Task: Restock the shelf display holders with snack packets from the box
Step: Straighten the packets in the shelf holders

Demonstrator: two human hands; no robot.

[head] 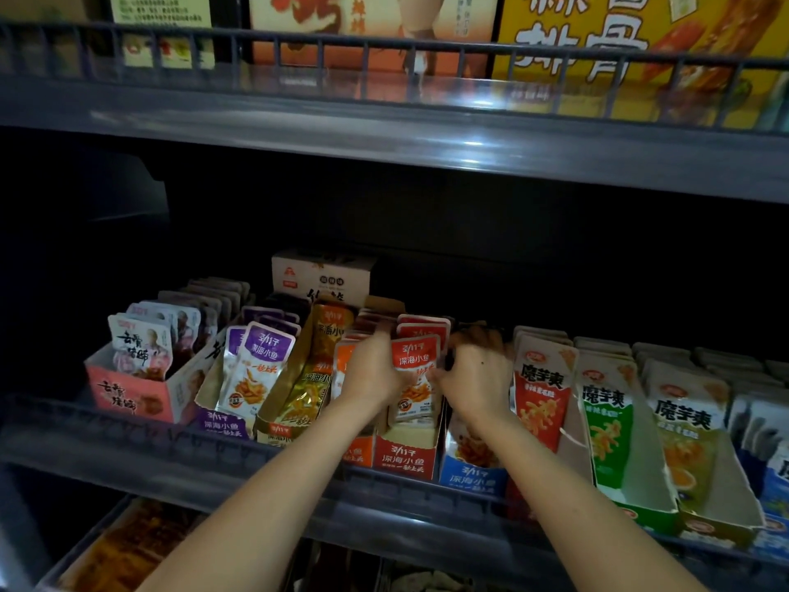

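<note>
A row of red snack packets [415, 369] stands upright in a red display holder [404, 457] on the middle shelf. My left hand [373, 369] grips the left side of the packets, fingers curled round their edge. On the right side, my right hand [476, 376] holds the same stack, fingers curled at the packets' top edge. A closed white box [322, 276] sits behind the holders at the back of the shelf.
Neighbouring holders carry purple [256, 369], gold [314, 378], blue [471, 476], and red, green and yellow packets [606, 425] to the right. A pink holder [132, 395] stands at far left. The grey wire shelf rail [213, 446] runs in front. An upper shelf [384, 134] overhangs.
</note>
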